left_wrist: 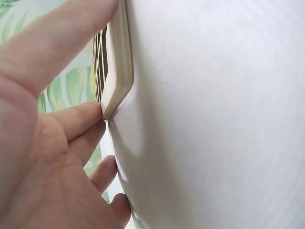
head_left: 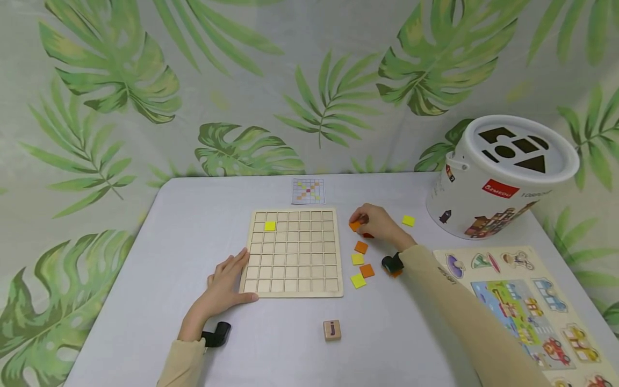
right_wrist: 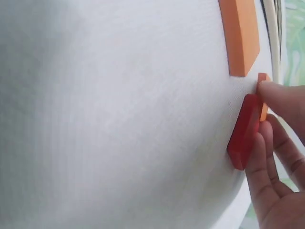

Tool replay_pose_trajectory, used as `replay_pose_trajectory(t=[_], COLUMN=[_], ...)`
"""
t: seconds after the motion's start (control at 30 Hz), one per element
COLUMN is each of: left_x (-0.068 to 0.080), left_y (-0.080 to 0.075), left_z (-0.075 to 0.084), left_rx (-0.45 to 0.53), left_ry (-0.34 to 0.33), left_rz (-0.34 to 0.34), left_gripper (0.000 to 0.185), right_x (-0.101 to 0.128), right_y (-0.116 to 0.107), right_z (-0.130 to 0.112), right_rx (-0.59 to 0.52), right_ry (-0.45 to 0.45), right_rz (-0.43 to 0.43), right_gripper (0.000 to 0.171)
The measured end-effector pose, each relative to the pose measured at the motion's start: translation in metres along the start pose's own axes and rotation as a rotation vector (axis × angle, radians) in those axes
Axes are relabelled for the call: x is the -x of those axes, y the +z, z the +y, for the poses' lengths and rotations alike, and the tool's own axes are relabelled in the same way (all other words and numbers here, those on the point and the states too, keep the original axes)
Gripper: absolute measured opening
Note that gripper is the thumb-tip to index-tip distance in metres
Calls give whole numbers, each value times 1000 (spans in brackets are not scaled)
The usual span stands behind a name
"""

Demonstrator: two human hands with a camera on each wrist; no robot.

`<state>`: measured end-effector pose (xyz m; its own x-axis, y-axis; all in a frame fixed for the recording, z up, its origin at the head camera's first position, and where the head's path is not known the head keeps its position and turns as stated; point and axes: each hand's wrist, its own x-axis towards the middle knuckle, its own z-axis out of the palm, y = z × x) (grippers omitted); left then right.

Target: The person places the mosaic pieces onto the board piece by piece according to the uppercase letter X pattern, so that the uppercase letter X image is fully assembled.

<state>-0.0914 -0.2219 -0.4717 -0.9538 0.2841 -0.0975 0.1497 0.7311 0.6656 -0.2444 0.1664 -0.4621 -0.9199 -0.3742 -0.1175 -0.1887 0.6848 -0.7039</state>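
A wooden grid board (head_left: 292,259) lies flat on the table, with one yellow tile (head_left: 270,226) in a cell near its upper left. My left hand (head_left: 223,282) rests along the board's left edge, fingers extended and thumb by the lower corner; the left wrist view shows fingertips against the wooden rim (left_wrist: 125,57). To the right of the board, my right hand (head_left: 380,224) pinches an orange tile (head_left: 355,226) between thumb and fingers. A red tile (right_wrist: 244,133) is right beside those fingers. Nearer me lie loose orange tiles (head_left: 361,247) and yellow tiles (head_left: 358,280).
A pattern card (head_left: 308,192) lies behind the board. Another yellow tile (head_left: 408,221) is beyond the right hand. A white bucket (head_left: 464,199) stands back right, with a picture puzzle board (head_left: 522,312) in front. A wooden letter block (head_left: 332,330) sits near me.
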Motion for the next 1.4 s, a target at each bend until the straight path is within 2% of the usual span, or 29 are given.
replay_pose_trajectory(t=[0.33, 0.5, 0.67, 0.83, 1.07, 1.27, 1.4], left_x=[0, 0, 0, -1, -1, 1, 0], left_y=[0, 0, 1, 2, 2, 0, 1], left_z=[-1, -2, -2, -4, -5, -3, -2], left_rx=[5, 0, -1, 0, 9, 19, 23], left_ry=[3, -8, -5, 2, -4, -4, 2], left_rz=[-1, -3, 0, 3, -3, 4, 4], left_gripper=[99, 99, 99, 99, 99, 99, 99], right_x=[-4, -9, -16, -26, -36, -38, -37], right_y=[0, 4, 15, 32, 50, 54, 50], right_z=[-4, -12, -32, -50, -62, -66, -62], right_rx=[110, 63, 16, 4, 112, 142, 87], right_ry=[-109, -137, -175, -188, -209, -191, -194], right_rz=[-18, 3, -11, -36, -43, -42, -47], right_gripper=[18, 20, 20, 17, 14, 15, 16])
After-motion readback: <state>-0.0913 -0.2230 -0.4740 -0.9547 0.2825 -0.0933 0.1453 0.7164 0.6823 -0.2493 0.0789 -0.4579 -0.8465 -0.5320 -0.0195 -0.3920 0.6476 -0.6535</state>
